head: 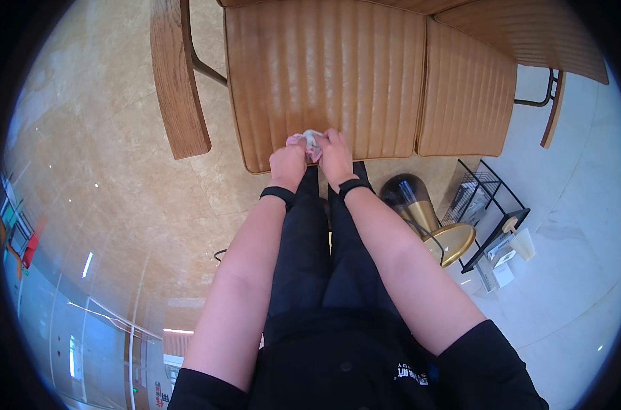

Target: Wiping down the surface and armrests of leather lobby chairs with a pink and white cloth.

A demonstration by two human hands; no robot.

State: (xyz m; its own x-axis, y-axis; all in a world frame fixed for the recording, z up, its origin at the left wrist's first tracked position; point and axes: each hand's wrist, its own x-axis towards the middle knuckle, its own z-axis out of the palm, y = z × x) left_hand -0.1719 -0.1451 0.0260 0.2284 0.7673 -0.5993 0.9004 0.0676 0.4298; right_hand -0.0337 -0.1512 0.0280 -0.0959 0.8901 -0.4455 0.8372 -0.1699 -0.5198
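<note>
Both hands meet at the front edge of a tan, ribbed leather-like seat cushion (pixel 326 77). Between them is a crumpled pink and white cloth (pixel 310 141). My left hand (pixel 288 165) has its fingers closed on the cloth's left part. On the cloth's right side, my right hand (pixel 335 156) grips it with bent fingers. Black bands circle both wrists. The fingers hide some of the cloth, and its underside cannot be seen.
A wooden armrest (pixel 177 82) stands left of the seat, and a second cushion (pixel 464 97) adjoins it at right. Near my right forearm are a gold-based lamp (pixel 420 212) and a black metal rack (pixel 500 225) with small items beside it.
</note>
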